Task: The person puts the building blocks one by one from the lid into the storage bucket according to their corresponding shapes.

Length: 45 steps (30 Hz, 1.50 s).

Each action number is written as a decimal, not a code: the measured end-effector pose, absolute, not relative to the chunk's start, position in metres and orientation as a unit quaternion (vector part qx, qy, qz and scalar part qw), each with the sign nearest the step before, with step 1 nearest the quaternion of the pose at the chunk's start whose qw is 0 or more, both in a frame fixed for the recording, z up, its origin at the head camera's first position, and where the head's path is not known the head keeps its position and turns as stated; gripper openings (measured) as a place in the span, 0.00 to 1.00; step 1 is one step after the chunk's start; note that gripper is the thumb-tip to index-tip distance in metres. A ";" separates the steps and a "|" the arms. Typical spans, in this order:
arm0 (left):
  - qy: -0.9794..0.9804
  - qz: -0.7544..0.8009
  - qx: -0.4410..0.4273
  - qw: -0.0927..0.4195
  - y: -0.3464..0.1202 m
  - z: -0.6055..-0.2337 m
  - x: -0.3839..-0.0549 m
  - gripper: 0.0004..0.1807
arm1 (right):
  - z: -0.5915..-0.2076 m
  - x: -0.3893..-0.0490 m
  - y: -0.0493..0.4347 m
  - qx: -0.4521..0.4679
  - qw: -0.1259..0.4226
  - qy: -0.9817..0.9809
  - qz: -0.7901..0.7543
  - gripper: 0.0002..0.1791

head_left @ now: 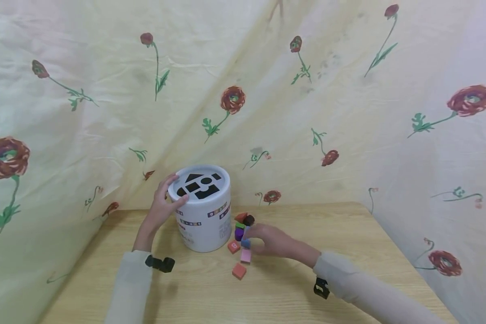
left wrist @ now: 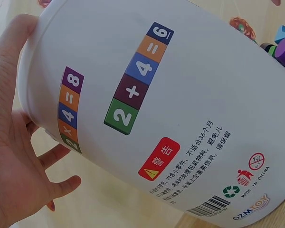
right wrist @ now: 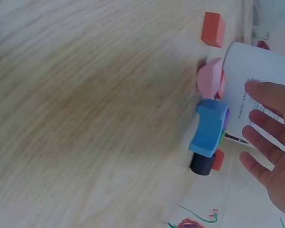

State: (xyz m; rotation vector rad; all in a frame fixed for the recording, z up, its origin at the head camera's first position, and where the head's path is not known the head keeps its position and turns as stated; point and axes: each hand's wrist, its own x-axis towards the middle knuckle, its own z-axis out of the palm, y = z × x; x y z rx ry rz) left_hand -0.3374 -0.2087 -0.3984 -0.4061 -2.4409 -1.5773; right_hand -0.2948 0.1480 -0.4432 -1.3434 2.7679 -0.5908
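Observation:
A white bucket (head_left: 204,231) stands upright, its lid (head_left: 222,180) cut with dark shaped holes. My left hand (head_left: 162,206) rests at the left rim, thumb over the lid's edge and other fingers spread along the side; the left wrist view shows the loosely extended fingers. My right hand (head_left: 273,240) is over the toy blocks to the bucket's right, thumb and forefinger on either side of a blue arch block (right wrist: 210,126). In the right wrist view its fingers are spread and slightly bent, apart from that block. A pink half-round block (head_left: 245,256) lies nearer me.
Around the arch lie a black cylinder (head_left: 249,220), a purple block (head_left: 239,234), a green block (head_left: 240,225) and a red-orange wedge (head_left: 240,217). A block marked B (head_left: 234,246) and a red block (head_left: 239,271) lie nearer. Flowered cloth (head_left: 267,112) hangs behind the wooden table (head_left: 328,234).

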 end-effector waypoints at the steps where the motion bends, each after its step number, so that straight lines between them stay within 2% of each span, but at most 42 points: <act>1: -0.826 -0.536 -0.138 0.103 -0.209 -0.399 -0.337 0.44 | -0.444 -0.294 0.148 -0.436 0.003 0.881 -0.184 0.17; 11: -0.826 -0.540 -0.134 0.088 -0.195 -0.365 -0.307 0.44 | -0.455 -0.285 0.144 -0.452 -0.008 0.881 -0.138 0.15; 15: -0.826 -0.540 -0.134 0.089 -0.196 -0.367 -0.310 0.44 | -0.458 -0.282 0.142 -0.450 -0.028 0.884 -0.123 0.16; 26: -0.830 -0.533 -0.133 0.098 -0.208 -0.397 -0.340 0.45 | -0.470 -0.280 0.137 -0.407 -0.040 0.908 -0.097 0.17; 32: -0.825 -0.539 -0.139 0.102 -0.209 -0.398 -0.339 0.45 | -0.474 -0.280 0.135 -0.386 -0.049 0.916 -0.102 0.18; 45: -0.825 -0.540 -0.137 0.097 -0.205 -0.390 -0.331 0.44 | -0.479 -0.279 0.132 -0.345 -0.019 0.931 -0.117 0.21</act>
